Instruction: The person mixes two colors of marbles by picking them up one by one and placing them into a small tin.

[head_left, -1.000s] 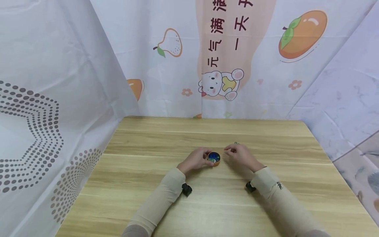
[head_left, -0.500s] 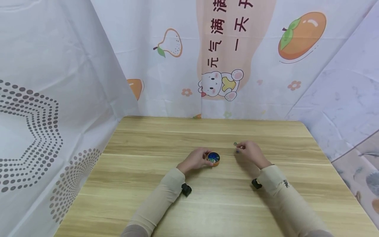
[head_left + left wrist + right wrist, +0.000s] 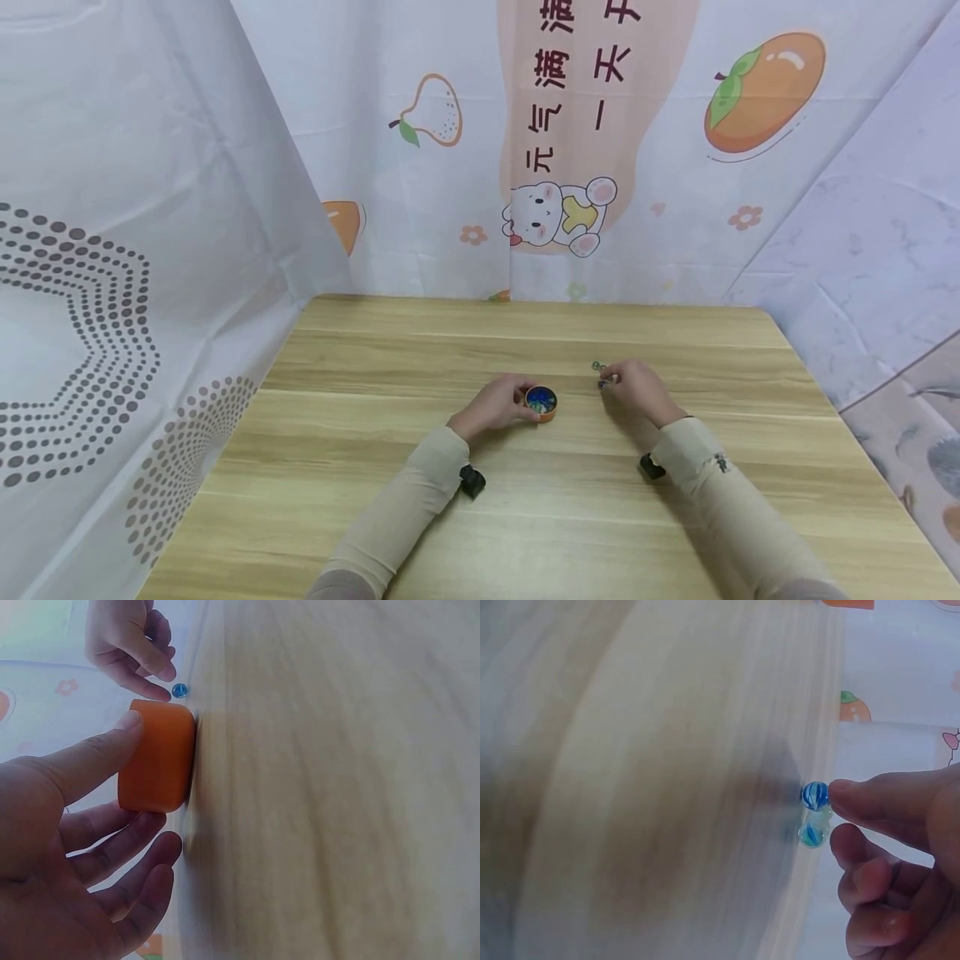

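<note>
My left hand (image 3: pixel 495 403) grips a small round orange container (image 3: pixel 156 759) standing on the table, thumb on one side and fingers on the other. Inside it, blue and green marbles (image 3: pixel 541 400) show in the head view. Off to the right, my right hand (image 3: pixel 636 392) reaches down to a few loose glass marbles. In the right wrist view one fingertip is right at a blue-streaked marble (image 3: pixel 815 796), with the thumb and finger apart. A greenish-blue marble (image 3: pixel 812 835) lies beside it, and a clear one is partly hidden behind them.
The wooden table (image 3: pixel 450 333) carries all of this. A printed curtain (image 3: pixel 420 183) hangs along its back edge, and a dotted white sheet (image 3: pixel 187 250) hangs at the left.
My right hand has moved right, away from the container, to the loose marbles, then shifted slightly nearer the blue one. My left hand and the container have stayed in place.
</note>
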`<state>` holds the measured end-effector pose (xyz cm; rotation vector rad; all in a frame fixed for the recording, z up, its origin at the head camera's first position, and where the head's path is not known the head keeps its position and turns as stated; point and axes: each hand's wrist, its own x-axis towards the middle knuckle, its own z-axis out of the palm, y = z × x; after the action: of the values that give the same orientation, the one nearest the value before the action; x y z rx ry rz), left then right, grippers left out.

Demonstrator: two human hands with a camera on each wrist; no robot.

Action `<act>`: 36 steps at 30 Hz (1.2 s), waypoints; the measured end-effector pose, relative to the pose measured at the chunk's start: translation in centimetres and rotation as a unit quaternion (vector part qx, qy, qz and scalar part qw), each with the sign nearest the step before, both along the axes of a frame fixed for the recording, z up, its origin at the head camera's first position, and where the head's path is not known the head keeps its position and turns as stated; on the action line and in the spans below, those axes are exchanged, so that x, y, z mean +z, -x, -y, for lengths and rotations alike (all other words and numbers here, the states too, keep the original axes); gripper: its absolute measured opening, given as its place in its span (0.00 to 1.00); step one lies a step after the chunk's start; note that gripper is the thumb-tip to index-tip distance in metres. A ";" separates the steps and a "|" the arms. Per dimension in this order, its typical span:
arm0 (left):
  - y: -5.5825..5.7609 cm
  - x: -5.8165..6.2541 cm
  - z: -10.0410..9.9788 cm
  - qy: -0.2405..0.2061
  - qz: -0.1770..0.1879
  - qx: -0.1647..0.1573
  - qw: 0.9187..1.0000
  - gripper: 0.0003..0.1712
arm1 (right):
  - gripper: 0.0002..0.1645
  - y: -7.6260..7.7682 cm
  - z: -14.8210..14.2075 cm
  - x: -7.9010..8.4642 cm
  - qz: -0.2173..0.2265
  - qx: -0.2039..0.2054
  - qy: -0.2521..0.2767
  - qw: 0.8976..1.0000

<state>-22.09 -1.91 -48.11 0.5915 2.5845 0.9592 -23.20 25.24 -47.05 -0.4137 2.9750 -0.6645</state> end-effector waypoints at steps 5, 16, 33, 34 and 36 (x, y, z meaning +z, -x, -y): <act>0.0 -0.1 0.0 0.000 0.004 0.003 1.000 0.29 | 0.09 -0.1 -0.1 -0.1 0.003 0.004 -0.001 1.000; -0.2 0.1 0.2 0.004 0.003 0.000 1.000 0.30 | 0.08 0.0 0.3 -0.4 0.006 0.002 -0.018 1.000; 0.1 -0.2 0.1 -0.010 0.006 0.000 1.000 0.30 | 0.08 -0.3 0.3 0.0 0.006 0.007 0.018 1.000; 0.1 -0.2 0.1 -0.009 0.006 0.000 1.000 0.30 | 0.08 -0.3 0.3 0.1 0.008 0.008 0.022 1.000; 0.1 -0.1 0.1 -0.008 0.005 -0.001 1.000 0.30 | 0.09 -0.4 0.5 0.3 0.008 0.011 0.026 1.000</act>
<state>-22.19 -2.05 -48.24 0.5908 2.5707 0.9797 -22.80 24.77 -46.71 -0.4431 2.9392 -0.7415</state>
